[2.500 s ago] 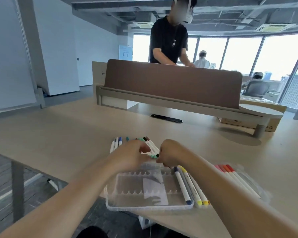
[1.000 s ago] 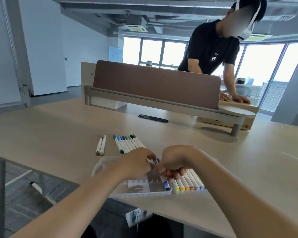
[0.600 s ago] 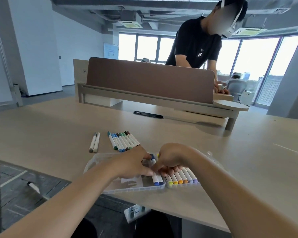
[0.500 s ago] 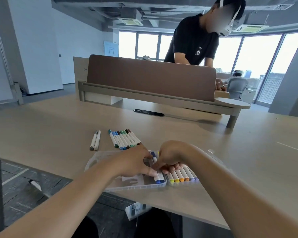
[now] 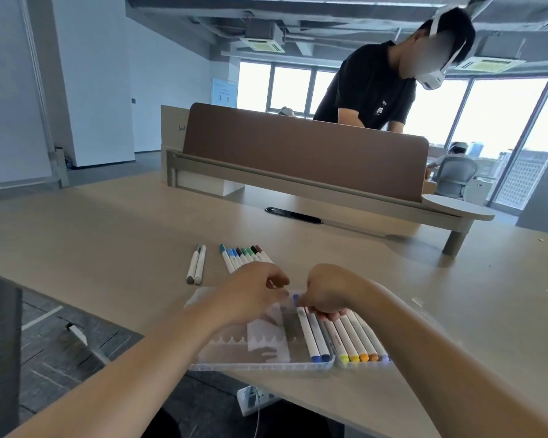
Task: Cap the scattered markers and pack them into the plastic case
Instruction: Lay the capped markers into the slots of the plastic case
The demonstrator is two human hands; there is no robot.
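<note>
A clear plastic case [image 5: 234, 355] lies at the table's near edge. Two blue-capped markers [image 5: 314, 338] lie in its right end. Beside them lies a row of several markers [image 5: 356, 336] with yellow, orange, brown and purple caps. My right hand [image 5: 326, 290] is curled over the far ends of these markers and pinches the blue end of one by the case's far rim. My left hand [image 5: 253, 292] hovers over the case's far rim with loosely curled fingers, just left of that blue end, with nothing visible in it.
Several capped blue, green and brown markers [image 5: 244, 257] lie in a row beyond the case. Two white markers [image 5: 196, 263] lie to their left. A brown desk divider [image 5: 298, 153] crosses the back of the table, and a person in black stands behind it.
The blue marker both hands handled now lies in the case beside the other blue one. My left hand has drawn slightly back from it. The person behind the divider has shifted to the right.
</note>
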